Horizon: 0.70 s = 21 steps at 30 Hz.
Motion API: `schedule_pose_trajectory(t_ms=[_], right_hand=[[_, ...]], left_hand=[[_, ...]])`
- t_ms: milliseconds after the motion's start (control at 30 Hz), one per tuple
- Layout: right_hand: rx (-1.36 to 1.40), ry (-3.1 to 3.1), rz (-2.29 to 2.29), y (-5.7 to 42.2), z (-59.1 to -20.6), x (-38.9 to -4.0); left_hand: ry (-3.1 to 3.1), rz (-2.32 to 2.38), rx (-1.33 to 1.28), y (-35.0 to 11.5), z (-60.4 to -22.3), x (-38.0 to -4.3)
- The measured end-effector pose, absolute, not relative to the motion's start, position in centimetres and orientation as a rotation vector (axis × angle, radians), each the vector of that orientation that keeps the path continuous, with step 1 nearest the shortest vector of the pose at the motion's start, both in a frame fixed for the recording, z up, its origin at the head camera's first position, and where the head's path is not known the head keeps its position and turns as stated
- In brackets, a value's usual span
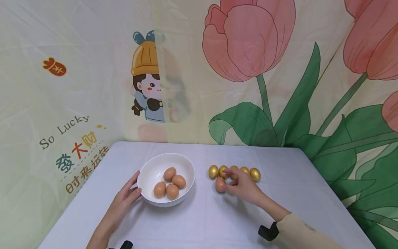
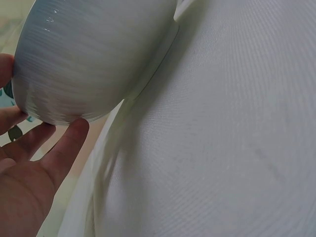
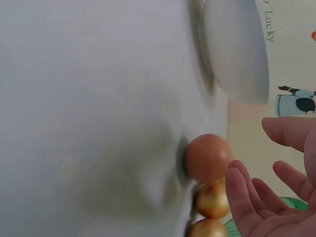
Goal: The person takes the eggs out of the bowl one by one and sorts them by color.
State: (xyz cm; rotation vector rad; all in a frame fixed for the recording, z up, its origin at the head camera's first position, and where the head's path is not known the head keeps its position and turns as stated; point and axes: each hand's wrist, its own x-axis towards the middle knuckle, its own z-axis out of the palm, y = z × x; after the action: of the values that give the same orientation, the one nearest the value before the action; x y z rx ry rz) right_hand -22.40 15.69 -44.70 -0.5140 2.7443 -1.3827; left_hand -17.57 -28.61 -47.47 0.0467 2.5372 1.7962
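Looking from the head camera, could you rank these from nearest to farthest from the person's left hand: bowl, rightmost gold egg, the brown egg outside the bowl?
From the left hand, nearest first:
1. Bowl: touching the hand, on its right.
2. Brown egg: on the table, right of the bowl.
3. Gold egg: right end of its row.

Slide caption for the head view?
Left hand touching white bowl of four brown eggs; right hand beside another brown egg, five golden eggs behind.
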Motion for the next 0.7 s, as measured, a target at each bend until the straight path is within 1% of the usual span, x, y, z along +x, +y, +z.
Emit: schedule_pose_trajectory(t_ms=[200, 433, 700], right_hand=[[-0.615, 2.721, -1.413, 14.3, -42.8, -22.0], [-0.617, 2.616, -1.457, 10.9, -40.4, -21.7], [-0.676, 2.553, -1.428, 6.5, -39.7, -22.1]], left_hand=[[2.538, 1.796, 0.043, -28.6, -47.5, -17.5], [2.526, 1.813, 0.056, -28.7, -47.4, -17.4], [2.531, 1.796, 0.021, -28.6, -47.4, -17.6]])
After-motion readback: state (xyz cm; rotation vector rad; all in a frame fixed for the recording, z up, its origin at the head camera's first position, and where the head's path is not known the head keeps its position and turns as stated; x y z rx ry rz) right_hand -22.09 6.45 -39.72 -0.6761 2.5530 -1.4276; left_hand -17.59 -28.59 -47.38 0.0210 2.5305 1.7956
